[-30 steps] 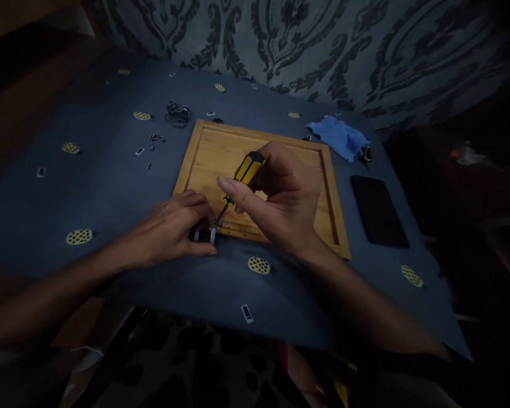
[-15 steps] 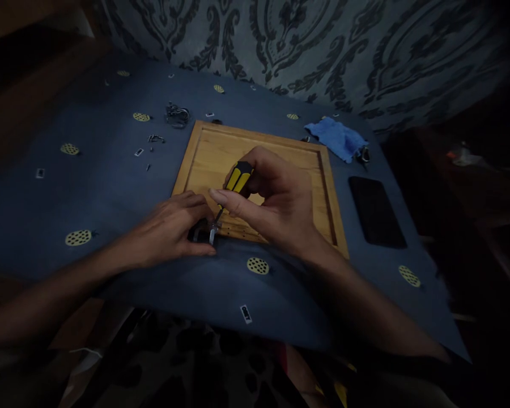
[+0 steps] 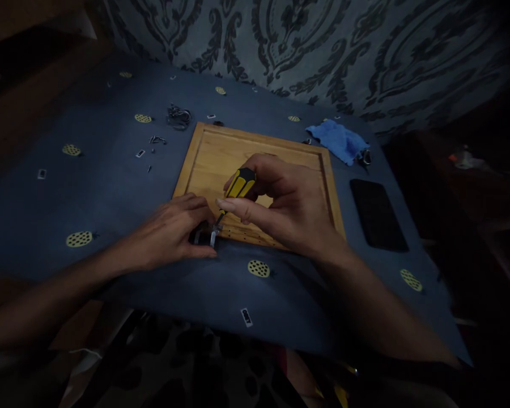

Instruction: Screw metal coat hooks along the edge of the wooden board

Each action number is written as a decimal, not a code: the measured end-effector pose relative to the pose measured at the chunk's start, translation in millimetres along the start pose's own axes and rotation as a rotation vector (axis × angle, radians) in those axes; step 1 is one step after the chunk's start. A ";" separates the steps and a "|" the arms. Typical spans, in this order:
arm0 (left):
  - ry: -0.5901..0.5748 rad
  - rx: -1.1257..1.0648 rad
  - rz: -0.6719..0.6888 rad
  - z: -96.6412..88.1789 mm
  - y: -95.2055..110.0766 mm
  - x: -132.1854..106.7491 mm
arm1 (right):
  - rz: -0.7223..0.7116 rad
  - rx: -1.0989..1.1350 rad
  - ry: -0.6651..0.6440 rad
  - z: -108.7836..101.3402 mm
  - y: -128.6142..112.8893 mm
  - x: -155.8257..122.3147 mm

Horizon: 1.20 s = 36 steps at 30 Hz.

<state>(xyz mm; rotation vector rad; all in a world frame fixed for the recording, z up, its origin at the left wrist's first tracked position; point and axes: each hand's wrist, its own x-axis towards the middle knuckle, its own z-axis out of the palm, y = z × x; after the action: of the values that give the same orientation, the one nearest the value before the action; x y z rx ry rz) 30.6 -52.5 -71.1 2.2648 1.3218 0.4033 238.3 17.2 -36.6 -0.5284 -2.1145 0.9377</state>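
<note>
My right hand (image 3: 283, 207) is closed round the yellow and black handle of a screwdriver (image 3: 238, 186), whose shaft slants down and left. The tip meets a small metal fitting (image 3: 210, 234) at the near left corner of a wooden board (image 3: 221, 153). My left hand (image 3: 172, 229) lies on the blue cloth, with its fingers pinched round that fitting. A row of small holes runs along the board's near edge, to the right of the fitting.
The blue cloth (image 3: 89, 192) with yellow dotted ovals covers the table. Loose screws (image 3: 156, 140) and a tangle of metal hooks (image 3: 178, 114) lie at the back left. A light blue rag (image 3: 338, 139) and a black phone (image 3: 378, 214) lie right of the board. A patterned wall stands behind.
My right hand and the screwdriver handle have sunk lower and the fingers have shifted round the handle. My left hand has stayed on the fitting.
</note>
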 end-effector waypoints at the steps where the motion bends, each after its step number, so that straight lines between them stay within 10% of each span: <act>1: 0.004 0.005 0.004 0.3 -0.2 0.0 | -0.023 -0.038 0.018 0.9 0.1 -0.3; 36: 0.009 -0.005 0.003 0.5 -1.3 0.4 | -0.001 0.077 -0.015 1.5 -9.4 -2.3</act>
<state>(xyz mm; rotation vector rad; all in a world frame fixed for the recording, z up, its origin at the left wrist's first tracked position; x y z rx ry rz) 30.0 -51.7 -72.3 2.2641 1.3204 0.4172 238.1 9.0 -31.2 -0.4825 -2.0822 1.0212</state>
